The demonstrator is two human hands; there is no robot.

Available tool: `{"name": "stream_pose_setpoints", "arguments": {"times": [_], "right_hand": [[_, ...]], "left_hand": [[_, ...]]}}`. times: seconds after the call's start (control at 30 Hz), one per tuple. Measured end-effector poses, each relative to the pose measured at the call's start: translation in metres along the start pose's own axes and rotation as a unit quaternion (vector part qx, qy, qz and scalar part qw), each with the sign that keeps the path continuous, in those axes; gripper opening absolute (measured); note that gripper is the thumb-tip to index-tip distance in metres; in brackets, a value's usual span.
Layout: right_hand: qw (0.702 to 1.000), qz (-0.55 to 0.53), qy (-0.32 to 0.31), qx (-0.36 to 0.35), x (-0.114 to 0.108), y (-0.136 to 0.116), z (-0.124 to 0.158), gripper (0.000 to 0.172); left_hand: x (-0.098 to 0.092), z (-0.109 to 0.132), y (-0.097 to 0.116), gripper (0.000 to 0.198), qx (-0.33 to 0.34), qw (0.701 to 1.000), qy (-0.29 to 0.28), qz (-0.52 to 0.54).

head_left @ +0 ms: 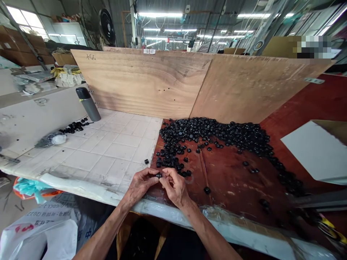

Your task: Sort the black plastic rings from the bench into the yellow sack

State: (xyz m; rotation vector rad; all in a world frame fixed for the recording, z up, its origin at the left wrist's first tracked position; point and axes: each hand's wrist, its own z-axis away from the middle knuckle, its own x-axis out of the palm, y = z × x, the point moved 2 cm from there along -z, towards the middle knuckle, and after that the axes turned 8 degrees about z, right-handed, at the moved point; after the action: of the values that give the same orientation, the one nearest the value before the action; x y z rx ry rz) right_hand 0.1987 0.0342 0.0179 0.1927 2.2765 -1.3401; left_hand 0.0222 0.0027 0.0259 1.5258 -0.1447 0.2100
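Between my two hands, just above the front edge of the table, is a small black plastic part (158, 175). The thumb and fingers of my left hand (141, 183) pinch it from the left. My right hand (175, 186) meets it from the right, its thumb and forefinger closed at the part; whether they hold a second piece is hidden. Just beyond my fingertips lie loose black parts (173, 160) of the same kind, which run back into a large heap (217, 130) on the reddish-brown board (222, 173).
White tiles (108, 151) cover the left half of the table. A grey bottle (89, 104) and a plastic bag (51, 138) stand or lie there. A plywood panel (146, 83) closes the back. At the right is a white box (314, 151); sacks (46, 227) sit below left.
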Motion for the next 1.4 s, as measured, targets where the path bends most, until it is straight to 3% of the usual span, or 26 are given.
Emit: {"name": "stream_pose_setpoints", "arguments": {"times": [0.13, 0.23, 0.3, 0.37, 0.43, 0.57, 0.63, 0.7, 0.77, 0.87, 1.0, 1.1, 1.13, 1.2, 1.27, 1.33, 1.4], "right_hand": [[1.000, -0.009, -0.009, -0.025, 0.002, -0.001, -0.001, 0.014], [0.992, -0.082, -0.050, 0.077, 0.004, 0.000, -0.004, 0.016], [0.974, -0.138, -0.092, 0.153, 0.006, 0.000, -0.006, 0.026], [0.962, -0.153, -0.113, 0.194, 0.008, -0.002, -0.008, 0.041], [0.974, -0.118, -0.084, 0.174, 0.007, -0.004, -0.009, 0.042], [0.996, -0.067, -0.026, 0.047, 0.003, -0.008, -0.005, 0.017], [0.994, -0.091, -0.044, 0.040, 0.003, -0.008, -0.002, 0.014], [0.987, -0.122, -0.071, 0.075, 0.004, -0.007, -0.001, 0.013], [0.974, -0.155, -0.109, 0.122, 0.004, -0.008, -0.002, 0.018], [0.949, -0.200, -0.167, 0.177, 0.005, -0.007, -0.003, 0.034], [0.903, -0.288, -0.220, 0.230, 0.006, -0.001, -0.005, 0.046], [0.854, -0.349, -0.261, 0.285, 0.005, 0.000, -0.005, 0.046], [0.840, -0.358, -0.278, 0.298, 0.004, -0.002, -0.005, 0.045], [0.838, -0.338, -0.315, 0.290, 0.002, -0.007, -0.003, 0.044], [0.883, -0.257, -0.310, 0.239, 0.001, -0.010, -0.004, 0.044], [0.951, -0.142, -0.216, 0.173, 0.000, -0.009, -0.008, 0.040], [0.989, -0.038, -0.081, 0.118, 0.000, -0.002, -0.012, 0.027]], "left_hand": [[-0.001, -0.001, -0.002, 0.028, 0.002, 1.000, -0.006, 0.003], [0.000, -0.002, -0.003, 0.018, 0.096, 0.994, -0.001, -0.057], [0.003, -0.001, -0.004, 0.012, 0.159, 0.980, -0.010, -0.116], [0.005, 0.000, -0.005, 0.011, 0.182, 0.973, -0.019, -0.142], [0.006, 0.000, -0.005, 0.014, 0.156, 0.982, -0.005, -0.104], [0.003, 0.001, -0.004, 0.025, 0.062, 0.998, 0.001, -0.007], [0.002, 0.004, -0.004, 0.024, 0.057, 0.998, -0.009, -0.017], [0.000, 0.008, -0.004, 0.019, 0.101, 0.993, 0.000, -0.057], [0.000, 0.014, -0.004, 0.010, 0.183, 0.974, 0.003, -0.135], [0.003, 0.023, -0.005, 0.015, 0.297, 0.913, -0.017, -0.279], [0.006, 0.029, -0.004, 0.025, 0.375, 0.838, -0.030, -0.395], [0.005, 0.032, -0.001, 0.030, 0.408, 0.803, -0.061, -0.431], [0.004, 0.034, 0.002, 0.031, 0.404, 0.805, -0.071, -0.428], [-0.001, 0.042, 0.012, 0.028, 0.357, 0.840, -0.095, -0.399], [-0.006, 0.054, 0.025, 0.020, 0.262, 0.888, -0.129, -0.355], [-0.011, 0.065, 0.038, 0.013, 0.131, 0.917, -0.182, -0.331], [-0.014, 0.070, 0.046, 0.006, -0.003, 0.915, -0.235, -0.328]]}}
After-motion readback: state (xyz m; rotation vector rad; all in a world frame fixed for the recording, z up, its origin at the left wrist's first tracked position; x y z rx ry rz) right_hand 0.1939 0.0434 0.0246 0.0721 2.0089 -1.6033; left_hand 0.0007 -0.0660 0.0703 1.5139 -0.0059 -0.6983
